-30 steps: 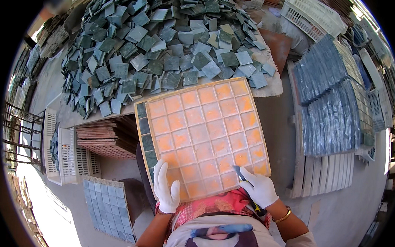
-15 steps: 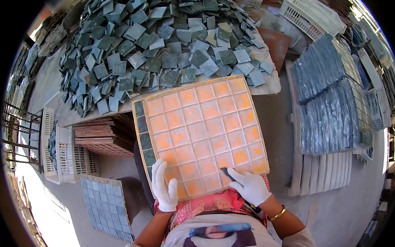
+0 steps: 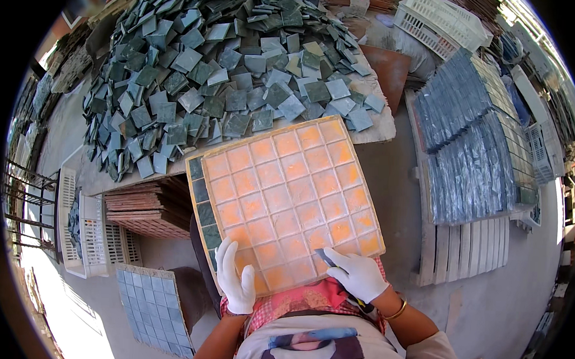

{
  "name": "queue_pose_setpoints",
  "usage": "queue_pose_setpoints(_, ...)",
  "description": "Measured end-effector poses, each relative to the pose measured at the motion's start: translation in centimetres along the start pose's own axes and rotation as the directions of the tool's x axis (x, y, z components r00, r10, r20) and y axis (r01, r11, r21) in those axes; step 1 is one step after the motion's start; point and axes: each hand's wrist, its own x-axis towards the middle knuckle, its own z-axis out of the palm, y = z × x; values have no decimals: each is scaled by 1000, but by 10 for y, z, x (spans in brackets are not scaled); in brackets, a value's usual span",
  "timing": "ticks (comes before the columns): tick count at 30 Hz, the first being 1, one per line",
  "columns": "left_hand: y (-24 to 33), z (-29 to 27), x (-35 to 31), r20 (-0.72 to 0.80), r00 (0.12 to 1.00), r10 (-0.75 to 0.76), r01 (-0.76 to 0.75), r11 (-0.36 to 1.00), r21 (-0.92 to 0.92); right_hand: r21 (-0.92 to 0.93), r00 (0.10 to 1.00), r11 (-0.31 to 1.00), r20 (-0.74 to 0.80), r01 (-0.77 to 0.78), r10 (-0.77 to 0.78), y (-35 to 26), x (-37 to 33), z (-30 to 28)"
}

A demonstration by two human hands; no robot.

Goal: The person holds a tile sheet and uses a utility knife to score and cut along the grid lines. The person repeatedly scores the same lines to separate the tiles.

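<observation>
Two gloved hands angle inward: the left hand (image 3: pixel 236 278), fingers extended, lies at the tray's near-left edge; the right hand (image 3: pixel 362 277) curls around one dark tool (image 3: pixel 326 257). One gridded tray (image 3: pixel 287 201) spans the lap, at least four green tiles (image 3: pixel 206 214) along its left; beyond, one tile heap (image 3: pixel 236 100).

Daylight fills the place from where I stand, soft and even over the heap of green tiles (image 3: pixel 196 81) and the orange gridded board (image 3: pixel 287 192), whose lines look crisp. Over at the lower left the sun hits the floor (image 3: pixel 67 314) so hard it burns out to white, with thin striped shadows across it. The wrapped stacks (image 3: pixel 471 176) on the right throw back streaky glare. Under the table (image 3: pixel 379 119) it goes dimmer around the reddish panels (image 3: pixel 150 206). Straight edges bend near the rim, black closes in at the corners, and a smudge (image 3: pixel 86 3) at the upper left is badly blurred
</observation>
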Motion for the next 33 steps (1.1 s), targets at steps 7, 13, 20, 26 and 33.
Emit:
queue_pose_setpoints(7, 70, 62, 31, 377, 851, 366, -390, 921, -13, 100, 936, 978, -289, -182, 203, 17, -21, -39)
queue_pose_setpoints(13, 54, 99, 47, 571, 653, 497, -592, 805, -24, 144, 918, 980, -353, -140, 183, 14, -26, -47)
queue_pose_setpoints(20, 54, 98, 59, 595, 529, 605, -709, 701, -83, 160, 899, 975, -386, -155, 207, 30, -29, -51)
queue_pose_setpoints(26, 60, 84, 39, 578, 678, 454, -655, 730, 195, 125, 926, 985, -346, -116, 153, 28, -17, -53)
queue_pose_setpoints(33, 15, 3, 29, 435, 888, 149, -313, 890, 333, 29, 966, 988, -216, 151, -141, 13, 33, -45)
